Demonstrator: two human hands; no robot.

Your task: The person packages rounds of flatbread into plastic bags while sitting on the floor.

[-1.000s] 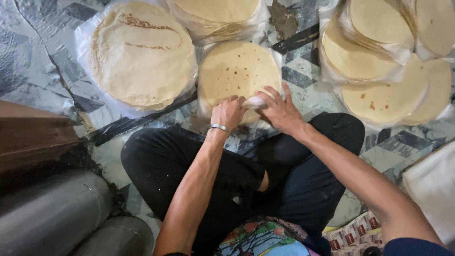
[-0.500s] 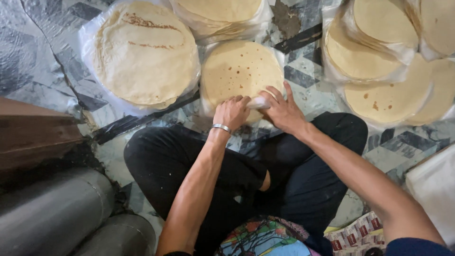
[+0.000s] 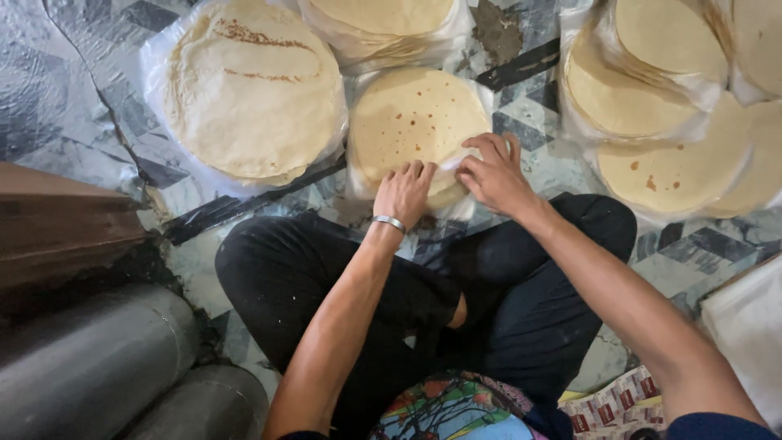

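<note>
On the patterned tiled floor (image 3: 73, 98), just ahead of the person's crossed legs in black trousers (image 3: 505, 326), lies a round stack of pale, brown-spotted flatbreads in a clear plastic bag (image 3: 411, 122). Both hands meet at its near edge. The left hand (image 3: 401, 194), with a silver metal bangle (image 3: 388, 222) at the wrist, has its fingers curled down on the near rim of the stack, pressing on the plastic. The right hand (image 3: 493, 173) pinches a bunched fold of the bag between thumb and fingers, just beside the left fingertips; how firmly it grips is hard to judge, since the plastic is pale and crumpled there.

To the left of this stack, close by, sits a larger bagged pile of round flatbreads with brown scorch streaks (image 3: 252, 94). Beyond it, at the top edge, is another bagged pile (image 3: 383, 20). To the right, well apart from the hands, several overlapping bagged piles (image 3: 652, 106) lie together. Grey metal cylinders (image 3: 90, 367) lie at lower left beside a brown wooden board (image 3: 65, 224).
</note>
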